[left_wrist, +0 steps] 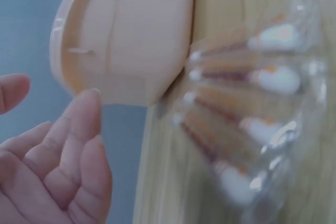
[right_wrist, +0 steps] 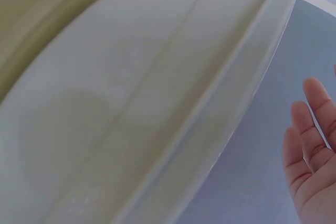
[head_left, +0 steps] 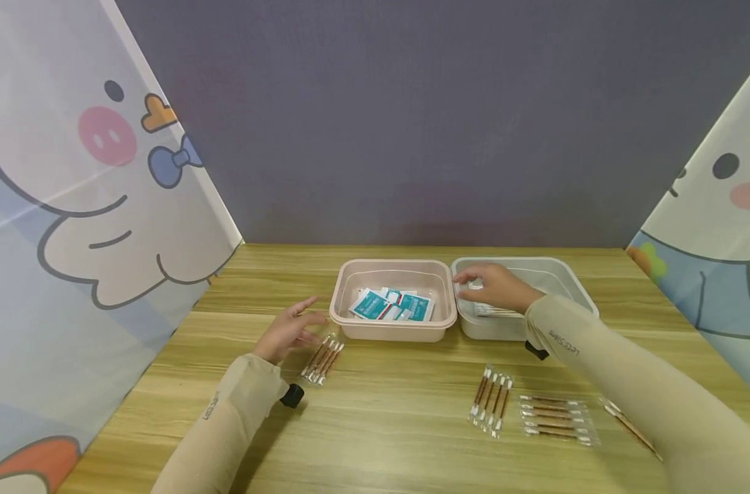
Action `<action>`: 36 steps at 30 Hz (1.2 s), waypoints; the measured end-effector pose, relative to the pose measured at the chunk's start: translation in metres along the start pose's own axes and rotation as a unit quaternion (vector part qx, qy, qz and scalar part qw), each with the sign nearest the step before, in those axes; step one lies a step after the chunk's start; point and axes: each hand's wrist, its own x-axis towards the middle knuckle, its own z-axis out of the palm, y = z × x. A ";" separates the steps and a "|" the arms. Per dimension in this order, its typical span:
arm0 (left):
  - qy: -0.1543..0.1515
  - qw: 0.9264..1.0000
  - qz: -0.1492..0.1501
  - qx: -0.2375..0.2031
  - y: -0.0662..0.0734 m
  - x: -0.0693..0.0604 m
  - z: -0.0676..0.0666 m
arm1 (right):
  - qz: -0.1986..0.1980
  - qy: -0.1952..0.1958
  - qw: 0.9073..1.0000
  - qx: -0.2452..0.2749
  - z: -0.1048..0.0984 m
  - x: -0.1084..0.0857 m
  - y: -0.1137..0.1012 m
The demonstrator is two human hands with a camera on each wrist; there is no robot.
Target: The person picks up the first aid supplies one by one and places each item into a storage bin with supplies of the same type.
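Both the left hand (head_left: 291,334) and the right hand (head_left: 501,287) grasp nothing, fingers loose. The step seems to be a reach: the left is just beside a swab packet (head_left: 322,361) near the pink tub (head_left: 392,333), the right over the pale tub (head_left: 492,331). Lifting the packet would call for an edge pinch. It looks clear, with four brown-stemmed, white-tipped swabs.

In the left wrist view, the swab packet (left_wrist: 241,111) is blurred.
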 end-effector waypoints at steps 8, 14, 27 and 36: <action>0.024 0.986 0.046 0.158 0.002 -0.016 -0.003 | 0.041 0.008 0.999 -0.015 -0.012 -0.029 0.009; 0.026 0.959 0.075 0.274 0.002 -0.025 0.003 | 0.057 0.021 0.998 -0.031 -0.025 -0.053 0.018; 0.007 0.898 0.086 0.431 0.007 -0.031 0.005 | 0.177 0.052 0.983 -0.005 -0.069 -0.108 0.053; 0.000 0.881 0.066 0.468 0.006 -0.030 0.006 | 0.251 0.022 0.967 0.043 -0.078 -0.130 0.069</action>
